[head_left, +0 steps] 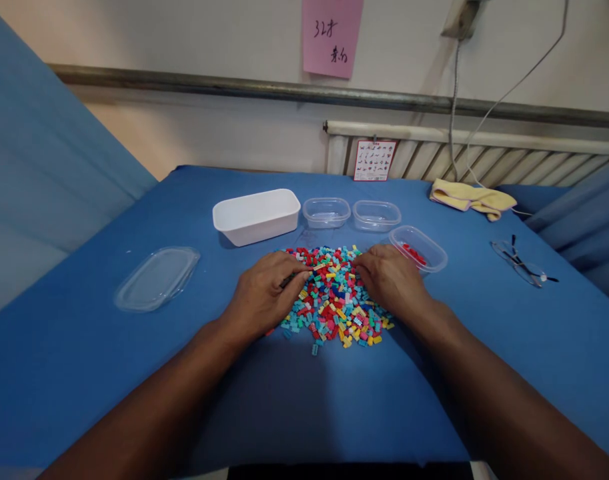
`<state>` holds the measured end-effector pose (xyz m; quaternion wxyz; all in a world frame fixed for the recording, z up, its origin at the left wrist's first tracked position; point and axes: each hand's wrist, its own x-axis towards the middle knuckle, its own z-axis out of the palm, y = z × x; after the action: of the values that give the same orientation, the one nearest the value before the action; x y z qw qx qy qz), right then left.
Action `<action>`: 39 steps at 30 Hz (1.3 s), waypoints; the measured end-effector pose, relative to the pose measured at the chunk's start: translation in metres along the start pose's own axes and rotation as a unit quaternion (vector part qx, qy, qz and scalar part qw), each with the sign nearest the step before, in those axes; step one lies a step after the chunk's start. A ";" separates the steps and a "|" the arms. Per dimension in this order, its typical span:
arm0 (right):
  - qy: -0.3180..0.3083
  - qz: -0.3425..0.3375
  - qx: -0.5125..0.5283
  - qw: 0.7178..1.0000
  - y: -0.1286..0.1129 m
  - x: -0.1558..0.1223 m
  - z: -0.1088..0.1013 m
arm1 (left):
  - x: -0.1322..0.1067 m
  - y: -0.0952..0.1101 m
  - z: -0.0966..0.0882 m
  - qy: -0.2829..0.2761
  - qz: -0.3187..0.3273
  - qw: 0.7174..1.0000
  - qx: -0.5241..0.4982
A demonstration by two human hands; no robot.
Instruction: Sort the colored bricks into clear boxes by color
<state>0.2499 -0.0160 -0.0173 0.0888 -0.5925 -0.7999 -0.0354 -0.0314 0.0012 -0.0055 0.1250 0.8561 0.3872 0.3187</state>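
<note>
A heap of small plastic bricks [334,300] in red, teal, yellow and pink lies in the middle of the blue table [304,400]. My left hand [264,293] rests palm down on the heap's left edge, fingers stretched out over the bricks. My right hand [391,277] lies palm down on the heap's right edge, fingers curled slightly onto the bricks. Neither hand visibly holds a brick. Just right of my right hand stands a clear tub [424,257] with a few red bricks [413,253] in it.
Behind the heap stand a white tub [257,215] and two clear tubs [327,212] [377,215]. A clear lid [157,278] lies at the left. Glasses [521,263] and a yellow cloth [471,198] lie at the right. A radiator [484,160] runs along the wall.
</note>
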 end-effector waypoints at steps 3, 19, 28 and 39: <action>-0.018 0.013 -0.020 1.000 0.000 0.000 -0.004 | 0.001 0.000 0.000 -0.003 0.002 1.000 -0.005; -0.039 -0.049 -0.032 0.998 -0.003 -0.005 -0.011 | 0.000 0.000 -0.001 -0.003 0.005 1.000 0.000; -0.046 -0.025 -0.001 0.999 -0.001 -0.004 -0.008 | 0.000 0.000 -0.001 0.001 -0.001 1.000 0.005; 0.209 0.087 0.103 0.969 0.047 -0.033 -0.030 | -0.001 -0.003 -0.002 0.001 -0.003 1.000 0.003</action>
<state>0.3070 -0.0381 0.0033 0.3170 -0.6272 -0.7081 -0.0684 -0.0346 0.0024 -0.0055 0.1228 0.8552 0.3907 0.3178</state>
